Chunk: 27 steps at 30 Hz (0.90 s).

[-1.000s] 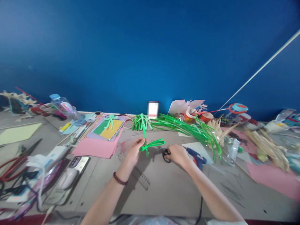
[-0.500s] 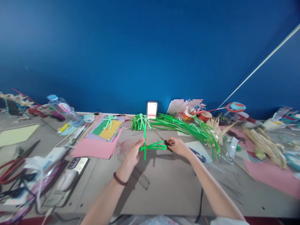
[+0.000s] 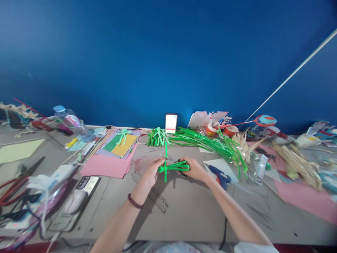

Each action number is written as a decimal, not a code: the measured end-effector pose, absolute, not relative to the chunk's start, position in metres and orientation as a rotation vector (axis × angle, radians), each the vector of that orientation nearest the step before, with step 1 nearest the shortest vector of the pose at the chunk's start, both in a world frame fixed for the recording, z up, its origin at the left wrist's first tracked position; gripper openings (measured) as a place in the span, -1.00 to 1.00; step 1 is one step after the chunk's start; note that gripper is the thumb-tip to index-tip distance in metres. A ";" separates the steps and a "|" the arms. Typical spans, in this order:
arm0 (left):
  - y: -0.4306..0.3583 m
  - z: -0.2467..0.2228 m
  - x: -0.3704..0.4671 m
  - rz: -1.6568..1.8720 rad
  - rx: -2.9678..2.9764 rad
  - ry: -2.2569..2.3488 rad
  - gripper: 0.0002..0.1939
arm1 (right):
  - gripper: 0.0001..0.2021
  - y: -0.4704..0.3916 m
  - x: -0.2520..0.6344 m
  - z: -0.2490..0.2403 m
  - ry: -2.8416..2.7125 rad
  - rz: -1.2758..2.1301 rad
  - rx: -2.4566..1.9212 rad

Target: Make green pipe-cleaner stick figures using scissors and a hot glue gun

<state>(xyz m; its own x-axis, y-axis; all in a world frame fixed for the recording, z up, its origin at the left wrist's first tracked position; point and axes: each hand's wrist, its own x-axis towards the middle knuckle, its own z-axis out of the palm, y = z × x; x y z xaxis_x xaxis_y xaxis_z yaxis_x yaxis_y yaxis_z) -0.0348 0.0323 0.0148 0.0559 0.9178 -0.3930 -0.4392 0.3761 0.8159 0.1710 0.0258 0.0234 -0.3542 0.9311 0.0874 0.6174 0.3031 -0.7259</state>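
Gripping a green pipe-cleaner figure [image 3: 165, 168] in the left fingers [image 3: 161, 161], clasping small scissors [image 3: 183, 172] in the right fingers [image 3: 187, 166], above the worktop [image 3: 189, 211].

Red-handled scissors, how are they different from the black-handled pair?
The red-handled scissors look larger; the black-handled scissors look smaller. The red-handled scissors lie toward the left end of the desk, while the black-handled scissors are in the right hand. Both are cutting tools.
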 end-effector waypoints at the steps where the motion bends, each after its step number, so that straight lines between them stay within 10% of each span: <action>1: 0.032 0.015 -0.034 1.109 0.594 1.054 -0.73 | -0.78 0.025 0.170 0.023 -2.078 0.813 -1.383; 27: 0.031 0.013 -0.032 1.072 0.760 1.111 -0.72 | -0.94 0.018 0.165 0.016 -2.000 1.007 -1.327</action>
